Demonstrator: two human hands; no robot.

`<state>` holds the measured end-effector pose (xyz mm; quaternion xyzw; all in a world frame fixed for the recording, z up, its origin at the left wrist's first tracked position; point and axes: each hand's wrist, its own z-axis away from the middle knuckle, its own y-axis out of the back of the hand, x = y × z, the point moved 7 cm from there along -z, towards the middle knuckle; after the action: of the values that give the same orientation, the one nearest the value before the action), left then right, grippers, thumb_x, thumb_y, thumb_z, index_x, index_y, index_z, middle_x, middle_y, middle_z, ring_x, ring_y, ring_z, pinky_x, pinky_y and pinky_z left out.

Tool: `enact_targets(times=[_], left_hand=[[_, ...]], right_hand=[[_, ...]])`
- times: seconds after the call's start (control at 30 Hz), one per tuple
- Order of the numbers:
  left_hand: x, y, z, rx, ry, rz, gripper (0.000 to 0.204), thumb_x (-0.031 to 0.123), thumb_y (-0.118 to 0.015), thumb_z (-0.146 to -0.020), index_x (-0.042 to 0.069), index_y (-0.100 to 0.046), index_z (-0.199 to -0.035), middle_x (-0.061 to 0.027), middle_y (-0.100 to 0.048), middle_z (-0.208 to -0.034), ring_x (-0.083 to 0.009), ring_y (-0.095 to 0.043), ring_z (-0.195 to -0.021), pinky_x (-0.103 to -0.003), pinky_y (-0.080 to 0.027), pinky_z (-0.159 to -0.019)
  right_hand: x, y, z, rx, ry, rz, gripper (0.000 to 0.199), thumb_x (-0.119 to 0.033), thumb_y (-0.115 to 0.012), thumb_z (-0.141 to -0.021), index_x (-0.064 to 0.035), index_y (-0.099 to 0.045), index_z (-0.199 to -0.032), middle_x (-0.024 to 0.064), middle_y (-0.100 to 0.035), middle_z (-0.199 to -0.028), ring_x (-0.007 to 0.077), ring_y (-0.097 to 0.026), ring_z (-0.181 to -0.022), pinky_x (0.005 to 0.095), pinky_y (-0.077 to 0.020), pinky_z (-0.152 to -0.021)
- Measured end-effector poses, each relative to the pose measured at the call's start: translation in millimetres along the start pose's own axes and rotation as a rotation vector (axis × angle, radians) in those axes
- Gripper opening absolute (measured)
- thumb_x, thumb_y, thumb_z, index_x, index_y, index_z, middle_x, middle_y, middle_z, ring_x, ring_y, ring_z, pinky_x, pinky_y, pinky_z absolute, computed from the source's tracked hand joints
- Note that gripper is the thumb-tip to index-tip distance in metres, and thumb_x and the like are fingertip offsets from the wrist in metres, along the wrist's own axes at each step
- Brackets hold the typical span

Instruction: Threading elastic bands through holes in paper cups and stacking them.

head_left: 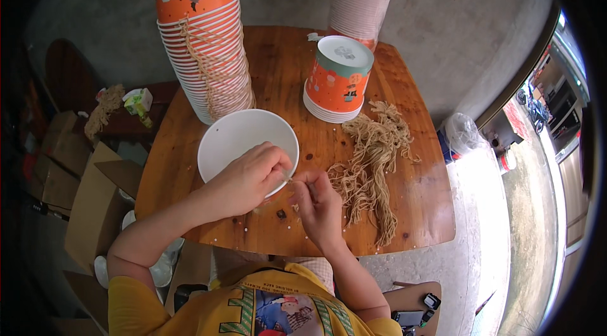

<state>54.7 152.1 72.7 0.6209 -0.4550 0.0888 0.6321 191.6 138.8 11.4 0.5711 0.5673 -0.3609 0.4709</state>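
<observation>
A white-lined paper bucket stands on the wooden table in front of me, its mouth tipped toward me. My left hand reaches over the mouth from the left, its fingers closed at the right side of the rim. A short bit of tan cord shows between my two hands' fingertips. Just outside the rim, my right hand is closed in a pinch at the cord. The fingers hide most of what they grip. To the right of my right hand lies a loose bundle of tan cords.
A tall leaning stack of orange paper buckets, cords hanging down it, stands behind the bucket. Several upturned nested buckets are at the back right, before a plastic-wrapped stack. Cardboard boxes stand left of the table.
</observation>
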Motion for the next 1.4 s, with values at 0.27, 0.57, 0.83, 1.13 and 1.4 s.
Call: enact_targets(times=[0.27, 0.57, 0.83, 1.13, 1.4], left_hand=[[3, 0, 0, 0.054, -0.041, -0.052, 0.004, 0.006, -0.052, -0.093, 0.004, -0.051, -0.095, -0.0121, -0.053, -0.095, -0.0309, -0.055, -0.091, -0.040, -0.045, -0.081], [-9, -2, -2, 0.018, 0.055, 0.150, 0.004, 0.006, -0.050, -0.093, 0.003, -0.052, -0.093, -0.0076, -0.053, -0.093, -0.0187, -0.054, -0.085, -0.030, -0.044, -0.080], [-19, 2, -6, 0.069, 0.183, 0.213, 0.007, 0.008, -0.048, -0.094, 0.003, -0.052, -0.093, -0.0068, -0.054, -0.092, -0.0176, -0.053, -0.087, -0.030, -0.044, -0.082], [-9, -3, -1, 0.046, 0.130, 0.211, 0.007, 0.009, -0.051, -0.095, 0.003, -0.054, -0.093, -0.0056, -0.055, -0.094, -0.0158, -0.055, -0.090, -0.030, -0.044, -0.085], [-4, -2, 2, 0.012, 0.130, 0.155, 0.007, 0.008, -0.051, -0.094, 0.002, -0.054, -0.095, -0.0116, -0.059, -0.099, -0.0255, -0.060, -0.087, -0.035, -0.048, -0.077]], right_hand=[[5, -2, 4, -0.018, -0.065, -0.065, 0.008, -0.007, -0.058, -0.095, -0.0005, -0.053, -0.097, 0.0063, -0.064, -0.084, 0.0126, -0.064, -0.066, 0.0262, -0.0507, -0.059], [13, -6, 14, -0.013, -0.051, -0.077, 0.010, -0.010, -0.060, -0.095, -0.0026, -0.054, -0.096, 0.0044, -0.060, -0.071, 0.0088, -0.060, -0.063, 0.0245, -0.0484, -0.058], [25, -13, 21, -0.116, -0.101, 0.023, 0.008, -0.008, -0.055, -0.097, -0.0010, -0.051, -0.095, 0.0014, -0.061, -0.080, 0.0052, -0.058, -0.067, 0.0198, -0.0471, -0.061], [3, 11, 6, 0.101, -0.014, -0.069, 0.021, -0.011, -0.061, -0.092, -0.0044, -0.055, -0.110, 0.0028, -0.057, -0.068, 0.0085, -0.051, -0.056, 0.0245, -0.0451, -0.054], [-13, -6, 10, 0.103, 0.079, 0.225, 0.015, -0.011, -0.069, -0.088, -0.0048, -0.061, -0.100, -0.0037, -0.037, -0.055, 0.0036, -0.034, -0.051, 0.0217, -0.0330, -0.047]])
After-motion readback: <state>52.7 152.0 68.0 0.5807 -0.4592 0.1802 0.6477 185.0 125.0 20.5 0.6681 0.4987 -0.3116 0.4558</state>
